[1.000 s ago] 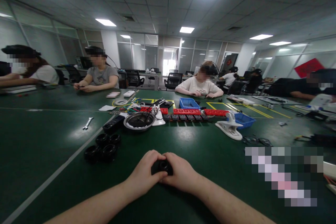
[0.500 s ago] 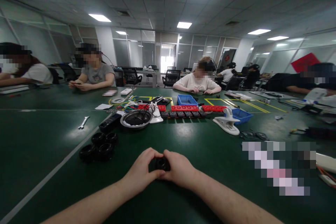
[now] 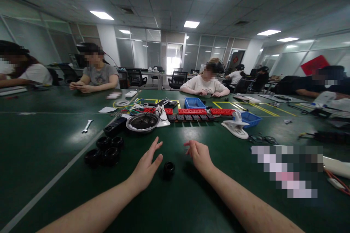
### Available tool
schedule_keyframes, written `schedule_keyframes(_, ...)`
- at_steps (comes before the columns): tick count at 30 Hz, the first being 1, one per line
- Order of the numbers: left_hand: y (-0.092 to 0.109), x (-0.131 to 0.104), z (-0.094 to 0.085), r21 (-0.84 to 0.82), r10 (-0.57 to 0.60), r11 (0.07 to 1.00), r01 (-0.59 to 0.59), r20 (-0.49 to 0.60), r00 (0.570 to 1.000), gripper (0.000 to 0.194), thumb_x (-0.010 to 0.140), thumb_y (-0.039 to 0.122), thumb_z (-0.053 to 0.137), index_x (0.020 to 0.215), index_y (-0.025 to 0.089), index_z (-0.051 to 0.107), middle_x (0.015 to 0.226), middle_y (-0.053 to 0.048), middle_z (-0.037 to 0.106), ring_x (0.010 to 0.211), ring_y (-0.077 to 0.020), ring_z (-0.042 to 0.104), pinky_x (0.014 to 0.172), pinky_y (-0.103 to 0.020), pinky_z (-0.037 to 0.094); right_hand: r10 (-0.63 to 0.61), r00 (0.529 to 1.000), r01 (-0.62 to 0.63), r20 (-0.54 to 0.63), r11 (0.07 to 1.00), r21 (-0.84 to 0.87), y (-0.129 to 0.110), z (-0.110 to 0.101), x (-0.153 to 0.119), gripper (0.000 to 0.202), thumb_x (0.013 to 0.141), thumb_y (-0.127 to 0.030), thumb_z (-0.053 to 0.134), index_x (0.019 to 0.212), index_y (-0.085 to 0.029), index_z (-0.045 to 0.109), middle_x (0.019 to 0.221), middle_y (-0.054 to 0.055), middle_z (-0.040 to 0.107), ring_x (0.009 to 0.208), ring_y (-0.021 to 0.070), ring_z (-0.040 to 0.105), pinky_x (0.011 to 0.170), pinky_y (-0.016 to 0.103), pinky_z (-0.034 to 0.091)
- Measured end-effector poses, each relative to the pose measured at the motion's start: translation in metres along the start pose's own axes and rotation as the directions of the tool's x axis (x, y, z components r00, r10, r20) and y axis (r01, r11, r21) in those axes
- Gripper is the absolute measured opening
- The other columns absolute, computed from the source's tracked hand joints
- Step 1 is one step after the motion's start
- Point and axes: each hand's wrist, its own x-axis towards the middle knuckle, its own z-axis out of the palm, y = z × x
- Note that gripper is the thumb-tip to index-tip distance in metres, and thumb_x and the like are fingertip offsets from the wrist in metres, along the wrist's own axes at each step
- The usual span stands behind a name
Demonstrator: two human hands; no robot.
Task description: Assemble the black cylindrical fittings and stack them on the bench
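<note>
A small black ring-shaped piece (image 3: 169, 168), like a little tyre with a hole in its middle, rests on the green table between my hands and touches neither of them. My left hand (image 3: 147, 165) is just left of it, held open with fingers stretched forward and the thumb apart. On the other side and slightly farther off, my right hand (image 3: 199, 154) hovers with its fingers loosely bent and pointing left; no held thing shows in it. Several larger black tyre-like rings (image 3: 111, 156) lie in a cluster to the left of my left hand.
Beyond my hands are a metal bowl (image 3: 142, 122) of dark material, red socket strips (image 3: 192, 111), a white clip stand (image 3: 235, 129) and a blue basket (image 3: 194, 102). A wrench (image 3: 87, 126) lies at left. Co-workers sit around the far side of the table (image 3: 54, 142).
Both hands have let go of the small black ring and moved apart, the right hand going forward and to the right. The ring stays on the table.
</note>
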Motion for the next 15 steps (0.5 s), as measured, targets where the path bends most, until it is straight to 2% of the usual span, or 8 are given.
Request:
schedule_keyframes(2,0.001,-0.001,0.000,-0.028,0.022,0.999,-0.022,0.033,0.999,0.059,0.090,0.049,0.028,0.138,0.022,0.008,0.135,-0.009,0.037,0.125,-0.0226,0.031,0.103,-0.044,0.022,0.020,1.000,-0.020,-0.010,0.999,0.027,0.008,0.005,-0.002,0.036,0.089,-0.030,0.028,0.118,-0.017,0.045,0.066,0.000,0.060,0.054,0.0128,0.057,0.068,0.031,0.048)
schedule_keyframes(3,0.001,-0.002,0.001,-0.027,0.046,0.999,-0.045,0.047,0.998,0.059,0.090,0.051,0.028,0.138,0.022,0.010,0.135,-0.009,0.037,0.125,-0.0226,0.032,0.103,-0.043,0.022,0.018,1.000,-0.018,-0.016,0.999,0.038,0.010,0.007,-0.002,0.041,0.087,-0.028,0.033,0.127,-0.018,0.033,0.082,0.003,0.062,0.059,0.0130,0.058,0.066,0.030,0.049)
schedule_keyframes(4,0.000,-0.003,0.001,-0.020,0.071,0.997,-0.070,0.056,0.996,0.059,0.089,0.053,0.028,0.138,0.021,0.014,0.135,-0.009,0.037,0.124,-0.0228,0.032,0.103,-0.042,0.023,0.013,1.000,-0.012,-0.025,0.999,0.040,0.012,0.010,-0.002,0.050,0.084,-0.027,0.039,0.131,-0.019,0.024,0.097,0.006,0.059,0.066,0.0136,0.058,0.066,0.029,0.049)
schedule_keyframes(6,-0.002,-0.003,0.001,0.012,0.120,0.993,-0.120,0.059,0.991,0.061,0.087,0.056,0.028,0.136,0.020,0.021,0.135,-0.010,0.037,0.123,-0.0239,0.033,0.102,-0.041,0.026,-0.002,0.999,0.002,-0.038,1.000,0.001,0.013,0.013,-0.002,0.061,0.079,-0.026,0.047,0.133,-0.019,0.019,0.115,0.010,0.049,0.078,0.0160,0.056,0.070,0.032,0.048)
schedule_keyframes(8,-0.004,-0.003,0.002,0.059,0.168,0.984,-0.171,0.048,0.985,0.064,0.085,0.060,0.027,0.134,0.019,0.026,0.134,-0.011,0.038,0.122,-0.0252,0.034,0.100,-0.040,0.029,-0.011,0.999,0.009,-0.032,0.998,-0.059,0.012,0.015,-0.001,0.061,0.078,-0.026,0.049,0.132,-0.018,0.023,0.116,0.011,0.045,0.087,0.0192,0.052,0.080,0.036,0.045)
schedule_keyframes(11,-0.004,-0.003,0.002,0.110,0.230,0.967,-0.231,0.024,0.973,0.066,0.084,0.062,0.025,0.131,0.018,0.032,0.130,-0.012,0.040,0.119,-0.0259,0.036,0.099,-0.040,0.031,-0.004,1.000,0.006,0.023,0.997,-0.076,0.010,0.012,-0.001,0.053,0.078,-0.023,0.048,0.128,-0.017,0.032,0.112,0.010,0.048,0.098,0.0221,0.046,0.092,0.042,0.034)
schedule_keyframes(13,-0.002,-0.005,0.001,0.129,0.249,0.960,-0.248,0.005,0.968,0.065,0.083,0.063,0.026,0.129,0.018,0.035,0.128,-0.012,0.041,0.118,-0.0261,0.037,0.098,-0.040,0.031,0.021,0.995,-0.015,0.095,0.998,-0.055,0.007,0.008,-0.002,0.047,0.075,-0.016,0.047,0.122,-0.017,0.039,0.102,0.008,0.053,0.097,0.0221,0.047,0.092,0.044,0.033)
schedule_keyframes(15,0.001,-0.007,0.000,0.154,0.266,0.953,-0.262,-0.009,0.964,0.063,0.082,0.062,0.032,0.127,0.018,0.037,0.125,-0.012,0.042,0.116,-0.0267,0.038,0.097,-0.041,0.031,0.051,0.977,-0.048,0.209,0.999,-0.021,0.004,0.003,-0.006,0.047,0.071,-0.010,0.048,0.117,-0.016,0.044,0.092,0.006,0.057,0.087,0.0199,0.052,0.084,0.040,0.040)
